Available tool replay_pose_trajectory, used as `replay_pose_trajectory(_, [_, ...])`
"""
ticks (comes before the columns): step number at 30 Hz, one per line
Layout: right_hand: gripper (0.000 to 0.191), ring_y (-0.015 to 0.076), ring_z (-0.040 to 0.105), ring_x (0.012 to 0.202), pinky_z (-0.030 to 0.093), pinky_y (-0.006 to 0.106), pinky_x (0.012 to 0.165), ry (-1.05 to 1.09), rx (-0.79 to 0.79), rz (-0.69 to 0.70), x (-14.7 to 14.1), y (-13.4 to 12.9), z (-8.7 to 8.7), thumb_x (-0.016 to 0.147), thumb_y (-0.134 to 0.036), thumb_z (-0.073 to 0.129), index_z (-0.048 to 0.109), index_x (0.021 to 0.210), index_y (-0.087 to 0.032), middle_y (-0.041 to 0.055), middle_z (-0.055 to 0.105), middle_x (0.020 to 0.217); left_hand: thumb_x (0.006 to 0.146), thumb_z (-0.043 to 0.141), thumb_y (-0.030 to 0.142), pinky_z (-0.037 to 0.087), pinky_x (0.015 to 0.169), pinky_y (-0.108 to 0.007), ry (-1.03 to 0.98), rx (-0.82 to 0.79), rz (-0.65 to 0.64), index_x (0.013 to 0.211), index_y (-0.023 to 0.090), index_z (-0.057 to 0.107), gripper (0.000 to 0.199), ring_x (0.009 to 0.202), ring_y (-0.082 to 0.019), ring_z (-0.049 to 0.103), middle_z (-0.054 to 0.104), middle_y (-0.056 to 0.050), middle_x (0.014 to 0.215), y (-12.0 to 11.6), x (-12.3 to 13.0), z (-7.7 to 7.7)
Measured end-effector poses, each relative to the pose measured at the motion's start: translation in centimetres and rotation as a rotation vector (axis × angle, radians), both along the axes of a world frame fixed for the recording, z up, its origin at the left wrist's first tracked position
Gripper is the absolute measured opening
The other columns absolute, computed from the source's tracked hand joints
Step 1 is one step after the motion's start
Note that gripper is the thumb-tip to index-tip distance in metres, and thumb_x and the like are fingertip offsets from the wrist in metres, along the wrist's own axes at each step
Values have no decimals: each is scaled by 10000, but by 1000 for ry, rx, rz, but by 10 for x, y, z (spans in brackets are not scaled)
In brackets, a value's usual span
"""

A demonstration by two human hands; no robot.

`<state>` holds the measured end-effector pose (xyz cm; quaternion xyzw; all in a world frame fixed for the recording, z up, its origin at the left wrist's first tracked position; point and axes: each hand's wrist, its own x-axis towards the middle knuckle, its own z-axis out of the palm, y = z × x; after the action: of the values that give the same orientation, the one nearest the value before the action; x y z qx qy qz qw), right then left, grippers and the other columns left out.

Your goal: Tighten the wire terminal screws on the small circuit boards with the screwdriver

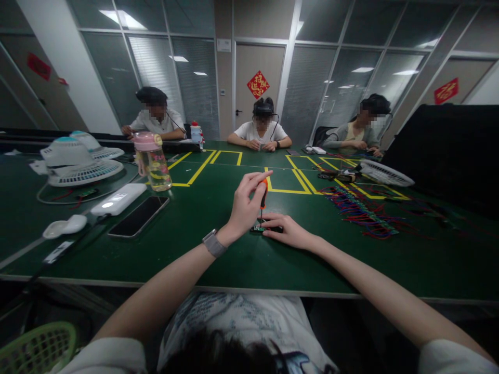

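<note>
Head view: a watch circles the left wrist at the near side of the green table. Beyond it, the right hand has its fingers stretched onto a small circuit board; whether its grip pinches the board, I cannot tell. The left hand grips an upright screwdriver by its orange handle, shaft down at the board. Farther off stands a pink-lidded bottle; a co-worker sits opposite.

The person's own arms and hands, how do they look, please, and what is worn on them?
The left hand and the right hand wear no gloves. A grey band, perhaps a watch, circles the left one's wrist; the right one's is bare. The left sleeve and right sleeve look short and whitish.
</note>
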<state>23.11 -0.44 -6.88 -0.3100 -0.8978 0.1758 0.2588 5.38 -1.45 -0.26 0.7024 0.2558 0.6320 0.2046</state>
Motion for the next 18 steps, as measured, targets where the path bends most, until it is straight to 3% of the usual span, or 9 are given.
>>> replay_pose_trajectory(4, [293, 252, 562, 1194, 425, 437, 1035, -5, 16, -7, 0, 0, -1, 877, -337, 591, 690, 1134, -239, 107, 599, 1295, 942, 451, 259, 532, 797, -265, -60, -57, -80, 1211, 230, 591, 305, 970, -149, 620, 617, -73, 1130, 0, 1, -2])
replay_pose_trajectory(9, [283, 260, 555, 1204, 423, 453, 1035, -1, 5, -10, 0, 0, -1, 871, -331, 599, 696, 1119, -236, 109, 608, 1282, 854, 607, 274, 517, 800, -257, -5, 9, 80, 1061, 232, 681, 223, 932, -143, 584, 575, -59, 1038, 1, 0, -1])
replay_pose_trajectory(14, [286, 259, 561, 1197, 423, 452, 1035, 5, 7, -9, 0, 1, -2, 870, -332, 600, 695, 1121, -234, 109, 609, 1282, 945, 432, 262, 534, 775, -249, -36, -62, -65, 1225, 241, 586, 320, 940, -135, 618, 608, -70, 1138, 1, 1, -1])
replay_pose_trajectory(18, [291, 254, 557, 1203, 424, 444, 1038, -1, 11, -12, 0, 1, -2, 875, -339, 593, 689, 1133, -245, 100, 603, 1292, 906, 517, 256, 539, 735, -231, -48, -70, -30, 1183, 225, 607, 293, 896, -136, 629, 641, -63, 1061, 1, 1, -2])
